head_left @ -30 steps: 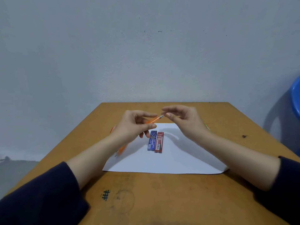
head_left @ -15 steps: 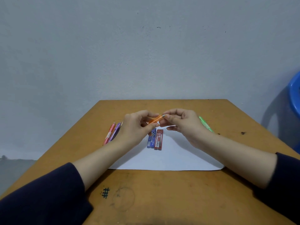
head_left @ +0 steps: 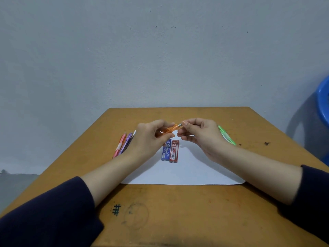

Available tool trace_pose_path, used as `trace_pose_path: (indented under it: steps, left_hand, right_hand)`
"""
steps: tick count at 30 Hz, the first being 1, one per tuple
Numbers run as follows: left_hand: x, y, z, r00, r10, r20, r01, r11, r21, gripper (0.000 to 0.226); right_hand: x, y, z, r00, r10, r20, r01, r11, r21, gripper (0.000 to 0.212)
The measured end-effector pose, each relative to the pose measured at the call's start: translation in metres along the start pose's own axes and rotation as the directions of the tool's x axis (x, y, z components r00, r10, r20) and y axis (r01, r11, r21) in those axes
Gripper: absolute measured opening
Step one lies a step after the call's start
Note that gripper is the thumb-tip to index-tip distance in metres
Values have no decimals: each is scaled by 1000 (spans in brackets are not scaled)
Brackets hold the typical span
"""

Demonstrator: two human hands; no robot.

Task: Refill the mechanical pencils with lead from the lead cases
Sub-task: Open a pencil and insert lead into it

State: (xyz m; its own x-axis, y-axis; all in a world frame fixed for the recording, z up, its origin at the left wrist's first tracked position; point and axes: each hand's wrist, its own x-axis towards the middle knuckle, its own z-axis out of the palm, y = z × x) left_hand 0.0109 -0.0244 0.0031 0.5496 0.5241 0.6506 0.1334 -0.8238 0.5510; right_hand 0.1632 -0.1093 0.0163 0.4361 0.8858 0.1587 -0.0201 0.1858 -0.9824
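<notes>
Leftmost, outboard of the grip: pink pencil (head_left: 119, 147) and purple pencil (head_left: 126, 142), side by side on the table (head_left: 178, 211), partly behind the left wrist. Left hand (head_left: 151, 138): fingers and thumb curled round the orange pencil (head_left: 170, 129), held above the white paper (head_left: 187, 172). Directly below the grip, on the paper: blue lead case (head_left: 166, 150) and red lead case (head_left: 174, 152), touching, lying flat. Right hand (head_left: 203, 136): fingertips pinch the orange pencil's metal end. Beyond the right hand: green pencil (head_left: 227, 137) on the table. Far right edge: blue plastic seat (head_left: 323, 104).
</notes>
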Motion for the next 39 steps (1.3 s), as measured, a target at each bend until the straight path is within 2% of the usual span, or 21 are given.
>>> trace_pose_path:
  steps: [6,9,11,14,18,19,22,28,34,36,39]
  left_hand:
    - [0,-2,-1,1000,-26,14,26,999,-19,24]
    - [1,-3,-1,999,-41,9,41,999,-2,23]
    - [1,-4,-2,999,-47,9,47,999,10,22]
    - [1,-4,-3,998,-55,14,55,998,33,23]
    - [2,-5,-4,996,-92,19,91,995,38,24]
    - [2,-5,-4,995,-95,22,94,995,40,24]
    - [2,-5,-5,993,-115,27,114,993,35,24]
    - [3,-4,-5,989,-138,46,136,990,44,23]
    - [3,-4,-5,988,-139,69,135,989,65,25]
    - [3,-4,-5,988,-134,76,128,989,76,24]
    - [2,-4,-6,988,-123,90,116,990,80,26]
  right_hand:
    - [11,1,-8,997,-36,-62,35,999,-19,11]
    - [17,3,-17,992,-118,-38,103,955,-277,15]
    - [21,5,-22,986,-167,-8,145,881,-450,17]
    - [23,4,-25,975,-215,56,203,761,-616,14]
    - [19,4,-27,962,-150,228,271,432,-860,11]
    - [19,6,-28,957,-124,262,290,396,-872,12]
    - [18,8,-27,944,-81,319,326,363,-873,11]
    - [22,8,-28,941,-66,333,336,321,-885,12]
    - [25,4,-33,941,9,338,323,273,-906,15]
    - [25,0,-36,949,21,315,297,287,-911,21]
    - [29,-3,-37,956,-33,291,283,368,-886,25]
